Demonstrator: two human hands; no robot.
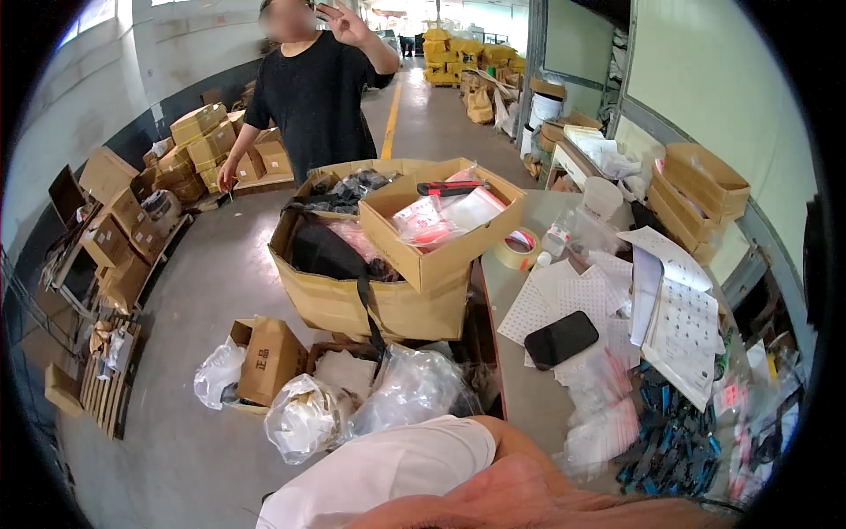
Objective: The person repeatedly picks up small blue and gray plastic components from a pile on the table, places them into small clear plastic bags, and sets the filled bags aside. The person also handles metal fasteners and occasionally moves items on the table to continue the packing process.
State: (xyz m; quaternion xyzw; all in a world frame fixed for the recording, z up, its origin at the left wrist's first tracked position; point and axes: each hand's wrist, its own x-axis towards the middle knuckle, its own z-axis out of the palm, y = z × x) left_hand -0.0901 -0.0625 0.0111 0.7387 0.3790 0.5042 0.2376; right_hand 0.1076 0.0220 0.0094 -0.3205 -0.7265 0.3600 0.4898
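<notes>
Neither of my hands shows. A white sleeve (379, 480) and bare skin of my arm (520, 454) fill the lower edge, very near the camera. Beside them stands a grey table (538, 410). A black phone (561, 340) lies there on printed paper sheets (551, 295). Closer to me are clear plastic bags (608, 436) and a heap of small blue-and-black parts (674, 441). More printed sheets (679, 331) overlap at the right. An open carton (432, 264) holds bags and a red-and-black box cutter (454, 188).
A large open carton (374, 309) stands left of the table, with smaller boxes (269, 357) and plastic bags (414, 392) below. A tape roll (517, 249) lies near the sheets. Across the floor, a person in black (317, 106) raises one hand. Stacked cartons (207, 141) and pallets (110, 375) line the left.
</notes>
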